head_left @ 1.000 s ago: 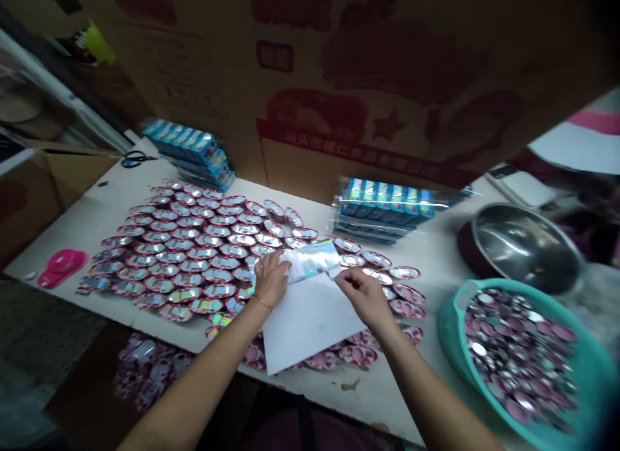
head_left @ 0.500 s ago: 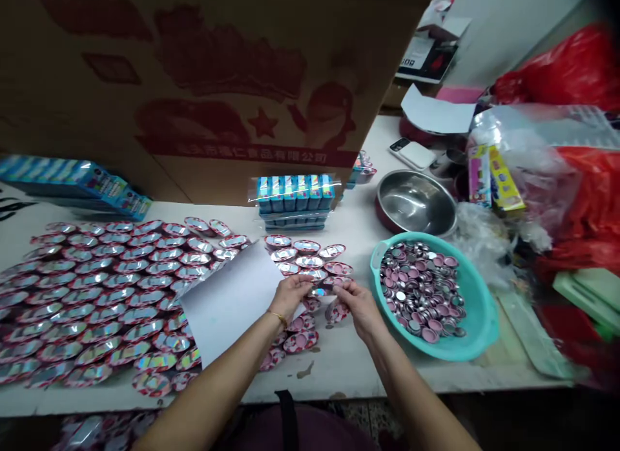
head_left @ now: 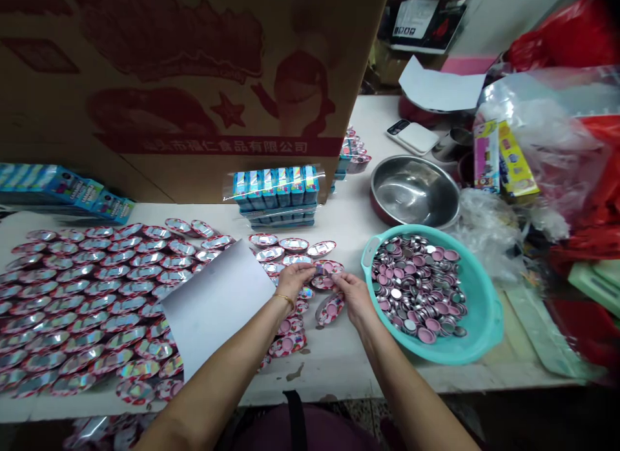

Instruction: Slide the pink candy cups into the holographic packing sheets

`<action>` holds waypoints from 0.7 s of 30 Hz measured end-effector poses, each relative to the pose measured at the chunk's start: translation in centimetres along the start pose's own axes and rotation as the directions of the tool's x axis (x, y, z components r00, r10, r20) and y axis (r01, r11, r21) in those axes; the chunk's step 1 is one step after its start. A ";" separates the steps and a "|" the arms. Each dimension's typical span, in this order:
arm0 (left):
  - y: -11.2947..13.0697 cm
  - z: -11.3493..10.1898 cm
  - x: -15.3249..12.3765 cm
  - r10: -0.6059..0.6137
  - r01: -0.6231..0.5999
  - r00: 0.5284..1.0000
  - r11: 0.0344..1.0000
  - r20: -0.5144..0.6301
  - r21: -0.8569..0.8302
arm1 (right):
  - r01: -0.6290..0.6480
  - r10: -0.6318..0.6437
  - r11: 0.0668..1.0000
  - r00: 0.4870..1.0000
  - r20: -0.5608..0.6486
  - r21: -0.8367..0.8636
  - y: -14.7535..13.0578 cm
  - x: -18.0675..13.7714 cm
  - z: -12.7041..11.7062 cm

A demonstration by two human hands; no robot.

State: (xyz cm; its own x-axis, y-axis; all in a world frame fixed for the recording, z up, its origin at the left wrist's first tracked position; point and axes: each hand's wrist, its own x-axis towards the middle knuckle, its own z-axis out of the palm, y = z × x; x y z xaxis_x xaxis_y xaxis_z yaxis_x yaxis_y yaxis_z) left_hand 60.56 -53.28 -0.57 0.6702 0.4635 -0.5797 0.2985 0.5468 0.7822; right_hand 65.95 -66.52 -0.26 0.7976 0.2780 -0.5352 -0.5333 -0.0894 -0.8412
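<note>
My left hand (head_left: 295, 280), with a bracelet at the wrist, is closed in a pinch on a small dark shiny piece (head_left: 320, 269). This piece lies over an oval red-and-white patterned case (head_left: 325, 282). At the right end of that case, the fingertips of my right hand (head_left: 353, 296) are pinched together; what they hold, if anything, is too small to make out. Just below sits another oval case (head_left: 330, 310) with a pink round disc in it. More such cases (head_left: 287, 343) are beside my left wrist, partly hidden by the forearm.
Rows of oval cases (head_left: 92, 289) cover the left, partly under a white sheet (head_left: 217, 302). A turquoise basin (head_left: 484, 335) of small round metal-and-pink discs stands right, with a steel bowl (head_left: 411, 196) behind. Wrapped blue boxes (head_left: 276, 189) stand before a large carton (head_left: 194, 102).
The view has shifted a little to the right. My hands have drawn slightly apart, and the dark piece is now at my left fingertips above a patterned case.
</note>
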 end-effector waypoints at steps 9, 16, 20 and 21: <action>-1.8 1.8 2.6 0.318 -0.189 0.939 0.798 -0.133 0.572 | 0.178 -0.325 0.881 0.901 -0.287 -0.439 1.3 1.9 0.4; -1.7 2.7 2.1 0.436 -0.220 0.895 0.613 -0.092 0.759 | 0.153 -0.434 0.762 0.842 -0.321 -0.629 1.6 2.5 0.4; -1.8 2.9 2.2 0.474 -0.241 0.878 0.554 -0.064 0.797 | 0.163 -0.489 0.701 0.818 -0.302 -0.695 1.9 3.2 0.6; -1.8 2.9 2.2 0.477 -0.243 0.877 0.544 -0.057 0.803 | 0.161 -0.491 0.690 0.820 -0.294 -0.705 2.0 3.3 0.6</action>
State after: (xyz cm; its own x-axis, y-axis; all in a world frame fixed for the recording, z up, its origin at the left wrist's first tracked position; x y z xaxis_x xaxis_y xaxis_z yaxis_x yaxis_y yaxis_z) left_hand 63.45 -55.28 -2.61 0.6918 0.7066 -0.1487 0.5449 -0.3758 0.7496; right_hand 67.40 -65.19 -3.64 0.9988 -0.0093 -0.0482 -0.0413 -0.6917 -0.7210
